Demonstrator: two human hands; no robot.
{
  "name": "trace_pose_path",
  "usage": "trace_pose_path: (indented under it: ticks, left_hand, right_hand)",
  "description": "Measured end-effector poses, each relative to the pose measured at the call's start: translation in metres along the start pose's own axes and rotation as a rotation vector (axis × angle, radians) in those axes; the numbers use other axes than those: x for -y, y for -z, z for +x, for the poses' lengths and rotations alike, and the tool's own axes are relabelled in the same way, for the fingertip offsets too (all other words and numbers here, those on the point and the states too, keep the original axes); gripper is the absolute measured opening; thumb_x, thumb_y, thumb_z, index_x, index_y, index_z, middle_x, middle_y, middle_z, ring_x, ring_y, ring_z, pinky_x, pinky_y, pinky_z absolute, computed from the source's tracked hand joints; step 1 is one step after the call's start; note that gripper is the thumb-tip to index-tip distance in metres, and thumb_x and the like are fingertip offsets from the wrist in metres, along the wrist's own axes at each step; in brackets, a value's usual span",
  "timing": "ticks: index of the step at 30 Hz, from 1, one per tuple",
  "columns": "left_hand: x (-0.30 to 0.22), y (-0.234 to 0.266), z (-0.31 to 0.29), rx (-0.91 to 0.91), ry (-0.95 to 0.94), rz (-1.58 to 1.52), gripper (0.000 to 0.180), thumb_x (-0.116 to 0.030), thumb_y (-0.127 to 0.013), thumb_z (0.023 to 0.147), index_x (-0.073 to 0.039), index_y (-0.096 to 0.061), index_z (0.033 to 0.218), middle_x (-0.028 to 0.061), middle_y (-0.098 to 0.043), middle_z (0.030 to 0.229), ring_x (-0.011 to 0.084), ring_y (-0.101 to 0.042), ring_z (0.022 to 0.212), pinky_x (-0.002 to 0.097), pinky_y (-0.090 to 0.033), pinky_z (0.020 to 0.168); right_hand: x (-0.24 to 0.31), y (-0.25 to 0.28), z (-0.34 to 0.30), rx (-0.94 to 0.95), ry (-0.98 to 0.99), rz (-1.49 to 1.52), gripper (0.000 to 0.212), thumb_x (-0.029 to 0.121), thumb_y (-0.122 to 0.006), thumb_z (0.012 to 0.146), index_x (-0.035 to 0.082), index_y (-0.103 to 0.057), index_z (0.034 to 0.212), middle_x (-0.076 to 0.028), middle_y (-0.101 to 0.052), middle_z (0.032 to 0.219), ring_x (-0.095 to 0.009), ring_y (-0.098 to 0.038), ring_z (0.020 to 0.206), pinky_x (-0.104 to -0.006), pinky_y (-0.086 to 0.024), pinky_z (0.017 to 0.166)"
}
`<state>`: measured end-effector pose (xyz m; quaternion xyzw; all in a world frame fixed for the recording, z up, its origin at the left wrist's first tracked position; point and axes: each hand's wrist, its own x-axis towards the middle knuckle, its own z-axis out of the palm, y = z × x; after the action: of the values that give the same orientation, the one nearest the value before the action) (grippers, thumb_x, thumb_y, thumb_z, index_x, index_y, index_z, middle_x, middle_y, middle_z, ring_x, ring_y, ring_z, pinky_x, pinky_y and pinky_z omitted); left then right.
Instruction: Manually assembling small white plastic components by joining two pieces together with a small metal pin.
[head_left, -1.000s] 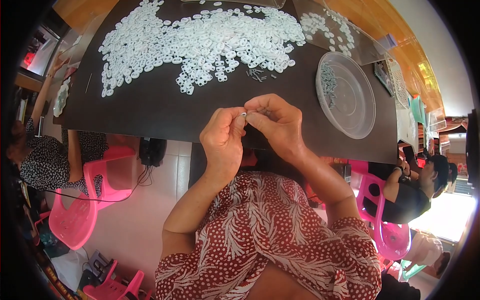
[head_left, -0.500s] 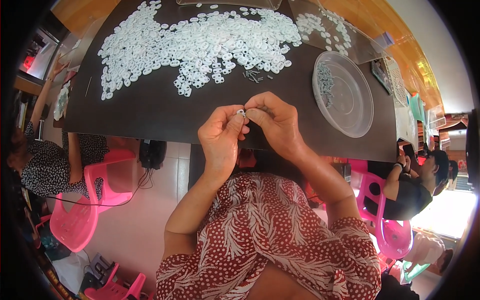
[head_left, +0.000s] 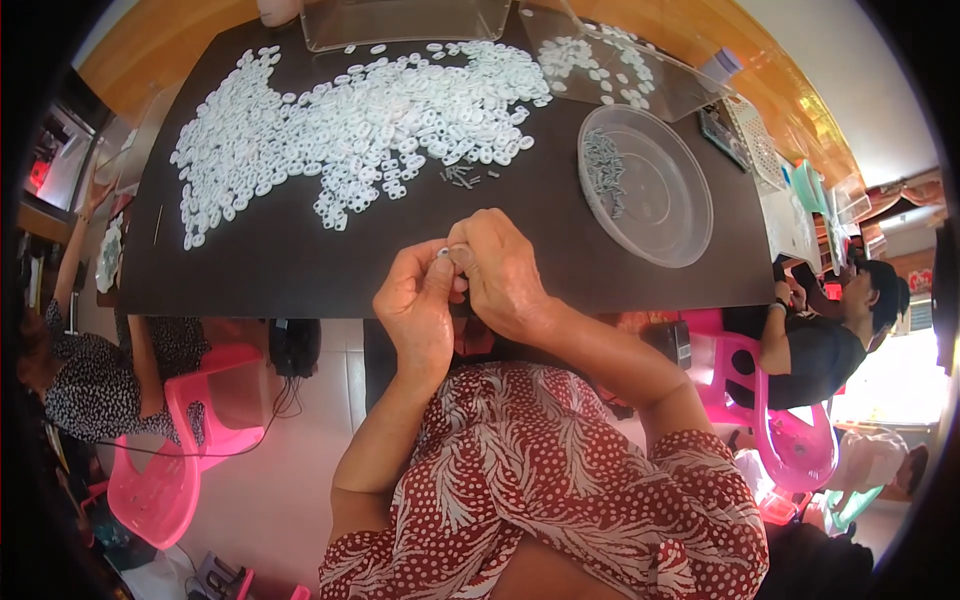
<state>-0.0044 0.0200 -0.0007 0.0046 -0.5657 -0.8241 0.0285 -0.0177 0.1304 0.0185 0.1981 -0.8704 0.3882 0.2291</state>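
Observation:
Close to the near edge of the dark table [head_left: 280,262], my two hands meet at the fingertips. My left hand [head_left: 418,318] pinches a small white oval plastic piece [head_left: 443,252] between thumb and fingers. My right hand [head_left: 503,272] is closed in a pinch against that piece; what lies between its own fingertips is hidden. Beyond my hands spreads a large pile of white oval plastic pieces with holes [head_left: 345,120]. By the pile's near right side lies a small group of grey pins [head_left: 459,175]. A round clear plastic lid [head_left: 680,215] on the right holds more grey pins [head_left: 604,165].
A clear plastic bin [head_left: 400,45] stands at the far edge, and a clear tray with scattered white pieces [head_left: 600,62] at the far right. A thin stick [head_left: 158,225] lies on the left. People sit on both sides by pink chairs [head_left: 155,500].
The view has shifted, so the table sits lower and further left. My right hand has turned over more, its back now facing up, with its fingertips still at the white piece.

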Motion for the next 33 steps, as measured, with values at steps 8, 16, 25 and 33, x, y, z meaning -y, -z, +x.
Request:
trace_pose_path:
  ticks: [8,16,25,33]
  left_hand:
    - [0.0,0.0,0.012,-0.012,0.077,-0.096,0.013,-0.002,-0.057,0.088,0.004,-0.06,0.098,0.0092,-0.063,0.078,0.0111,-0.056,0.06,0.0231,-0.047,0.054]
    - [0.006,0.008,0.013,0.027,0.018,-0.032,0.015,-0.005,-0.057,0.088,0.004,-0.06,0.1,0.0085,-0.062,0.08,0.0103,-0.055,0.061,0.0225,-0.046,0.054]
    - [0.005,0.003,0.01,0.051,0.029,-0.015,0.016,-0.006,-0.059,0.088,0.004,-0.06,0.1,0.0076,-0.063,0.08,0.0094,-0.056,0.062,0.0217,-0.047,0.055]
    - [0.005,0.009,0.009,0.065,0.033,-0.051,0.018,-0.007,-0.057,0.09,0.004,-0.059,0.104,0.0079,-0.063,0.083,0.009,-0.056,0.065,0.0206,-0.047,0.06]
  right_hand:
    - [-0.03,0.068,0.002,-0.178,-0.12,-0.108,0.01,0.003,-0.062,0.075,0.003,-0.062,0.085,-0.013,-0.058,0.079,-0.03,-0.056,0.075,-0.0377,-0.045,0.067]
    - [-0.1,0.172,-0.02,-0.085,-0.411,-0.285,0.012,0.001,-0.064,0.075,0.001,-0.065,0.087,-0.009,-0.064,0.08,-0.017,-0.06,0.076,-0.0279,-0.046,0.067]
    - [-0.078,0.148,-0.004,-0.016,-0.154,-0.404,0.01,0.002,-0.064,0.071,0.003,-0.066,0.08,-0.012,-0.06,0.074,-0.031,-0.058,0.075,-0.038,-0.046,0.065]
    - [-0.072,0.047,0.029,0.017,-0.038,-0.224,0.011,0.001,-0.067,0.071,0.003,-0.064,0.082,-0.011,-0.058,0.073,-0.029,-0.056,0.074,-0.0362,-0.045,0.065]
